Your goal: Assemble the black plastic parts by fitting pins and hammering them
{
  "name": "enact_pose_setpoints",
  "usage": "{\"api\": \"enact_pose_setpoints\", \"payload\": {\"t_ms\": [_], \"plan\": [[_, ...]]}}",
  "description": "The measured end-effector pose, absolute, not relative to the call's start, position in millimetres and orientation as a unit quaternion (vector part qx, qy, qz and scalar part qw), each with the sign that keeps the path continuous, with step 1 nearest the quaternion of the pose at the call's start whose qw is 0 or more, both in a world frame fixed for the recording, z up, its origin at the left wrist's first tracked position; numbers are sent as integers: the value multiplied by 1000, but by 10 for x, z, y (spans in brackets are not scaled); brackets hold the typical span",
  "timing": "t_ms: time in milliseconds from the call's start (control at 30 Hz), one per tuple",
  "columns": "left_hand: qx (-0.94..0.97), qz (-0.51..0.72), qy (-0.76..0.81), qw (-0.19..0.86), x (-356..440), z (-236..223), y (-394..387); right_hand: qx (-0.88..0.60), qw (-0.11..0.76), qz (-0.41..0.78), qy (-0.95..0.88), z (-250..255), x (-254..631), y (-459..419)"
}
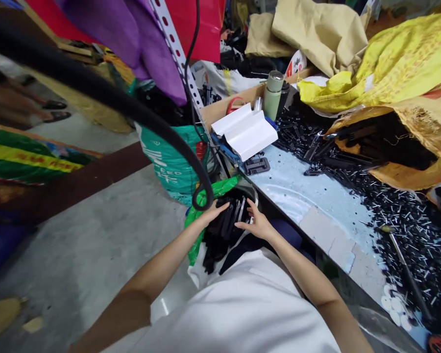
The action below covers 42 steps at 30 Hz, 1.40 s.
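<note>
Left hand [216,212]: lay at the left edge of the black parts [226,223], fingertips partly hidden; whether it gripped could not be told
Right hand [259,224]: hung open opposite, thumb and fingers spread
Black parts: sat bunched between the two hands, in the mouth of a green-and-white sack [194,242]
Workbench [281,186]: ran along the right, bearing folded white paper [250,135], a green tumbler [273,95] and heaped screws [419,240]
</note>
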<state>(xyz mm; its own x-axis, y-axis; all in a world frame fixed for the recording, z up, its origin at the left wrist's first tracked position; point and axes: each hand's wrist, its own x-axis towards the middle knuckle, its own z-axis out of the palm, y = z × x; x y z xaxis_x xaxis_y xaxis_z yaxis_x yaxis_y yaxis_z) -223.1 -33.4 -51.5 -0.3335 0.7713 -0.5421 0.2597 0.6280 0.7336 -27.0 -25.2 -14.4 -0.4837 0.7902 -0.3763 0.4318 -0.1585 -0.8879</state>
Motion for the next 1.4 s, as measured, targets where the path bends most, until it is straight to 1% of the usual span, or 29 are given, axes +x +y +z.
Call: {"api": "enact_pose_setpoints", "payload": {"t_ms": [67,167,233,300,400,500,600,667,700,800,900,1000,1067,1133,1200,1233,1333,1400], "plan": [[398,259,785,398,-2100,-648,-252,-483,189,576,-632,-171,-68,-283],[566,317,701,295,-1759,-683,-79,-531,256,529,-610,-151,358,-331],[685,358,599,210,-1484,-599,131,-567,294,500,-585,-121,593,-381],[751,373,522,160,-1190,-465,457,-580,328,480,-571,-92,750,-451],[785,348,497,126,-763,-226,1134,-599,373,417,-573,-74,923,-598],[763,303,561,112,-458,5,1855,-644,411,266,-588,-124,1173,-769],[705,265,649,106,-327,154,2397,-676,420,43,-603,-231,1500,-911],[659,241,702,121,-305,171,2606,-679,401,-81,-609,-300,1671,-974],[642,228,720,131,-298,157,2665,-676,389,-120,-614,-327,1723,-996],[643,193,726,148,-249,69,2675,-666,352,-169,-636,-369,1734,-1033],[693,173,687,135,-131,-19,2510,-671,335,-165,-640,-349,1653,-1035],[744,161,637,124,9,-80,2295,-679,362,-85,-634,-246,1663,-894],[770,155,606,123,83,-105,2173,-662,366,-37,-653,-115,1746,-613],[790,141,582,134,132,-115,2080,-642,345,-43,-683,68,1860,-150],[800,125,567,148,158,-108,2011,-643,291,-64,-705,288,1971,443],[800,121,567,151,164,-99,1982,-651,251,-73,-712,401,2017,753],[790,123,583,142,169,-62,1909,-671,89,-84,-731,689,2103,1554],[782,130,594,133,177,-34,1874,-691,-10,-57,-720,803,2128,1880]]}}
